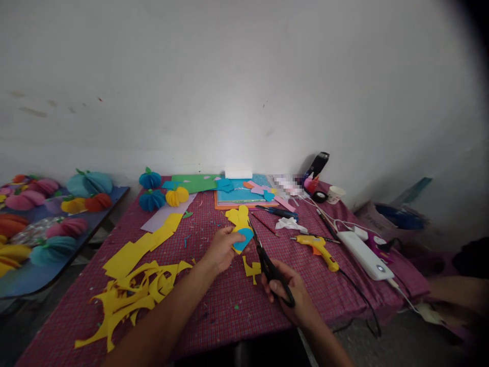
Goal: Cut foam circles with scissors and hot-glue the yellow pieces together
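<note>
My left hand (222, 251) pinches a rounded blue paper piece (243, 238) laid over yellow paper, thumb on top. In my right hand (292, 290) are black-handled scissors (273, 272), their blades pointing away from me along the right edge of the held paper. Whether the blades touch the paper, I cannot tell. Just beyond the held piece lie rounded yellow paper cut-outs (238, 216). A small yellow scrap (251, 269) sits below it, close to the scissors.
Yellow offcuts (141, 293) and yellow strips (130, 255) cover the left side. Paper pumpkins (152, 200) stand behind them. A yellow glue gun (319, 247), a white power strip (364, 255), tissue (290, 224) and a paper cup (336, 194) are on the right.
</note>
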`<state>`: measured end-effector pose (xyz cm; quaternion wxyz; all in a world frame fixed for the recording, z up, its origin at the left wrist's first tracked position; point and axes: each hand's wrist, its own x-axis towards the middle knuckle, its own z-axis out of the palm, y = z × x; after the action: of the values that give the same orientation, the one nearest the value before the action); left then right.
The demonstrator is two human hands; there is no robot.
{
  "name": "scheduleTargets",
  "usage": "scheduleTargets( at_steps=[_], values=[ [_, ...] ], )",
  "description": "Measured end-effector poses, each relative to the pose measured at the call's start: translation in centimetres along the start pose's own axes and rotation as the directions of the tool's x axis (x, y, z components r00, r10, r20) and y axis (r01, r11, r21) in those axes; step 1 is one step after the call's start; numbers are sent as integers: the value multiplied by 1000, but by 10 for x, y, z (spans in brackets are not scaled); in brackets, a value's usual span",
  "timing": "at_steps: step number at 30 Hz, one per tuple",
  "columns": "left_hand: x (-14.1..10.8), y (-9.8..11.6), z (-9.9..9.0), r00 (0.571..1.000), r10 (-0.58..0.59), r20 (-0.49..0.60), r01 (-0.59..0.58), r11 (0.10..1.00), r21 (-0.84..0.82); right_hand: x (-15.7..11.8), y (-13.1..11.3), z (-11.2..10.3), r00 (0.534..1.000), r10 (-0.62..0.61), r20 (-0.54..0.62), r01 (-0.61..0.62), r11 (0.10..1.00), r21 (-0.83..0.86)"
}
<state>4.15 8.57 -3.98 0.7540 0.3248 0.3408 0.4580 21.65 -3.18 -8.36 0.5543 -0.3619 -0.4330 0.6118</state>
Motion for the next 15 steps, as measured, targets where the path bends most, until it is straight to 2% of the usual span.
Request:
scheduleTargets(
  at_steps=[15],
  values=[
    [-1, 1, 2, 1000, 1, -7, -1, 1000, 31, 0, 8, -7, 1000, -12, 23, 15, 994, -105]
  ],
)
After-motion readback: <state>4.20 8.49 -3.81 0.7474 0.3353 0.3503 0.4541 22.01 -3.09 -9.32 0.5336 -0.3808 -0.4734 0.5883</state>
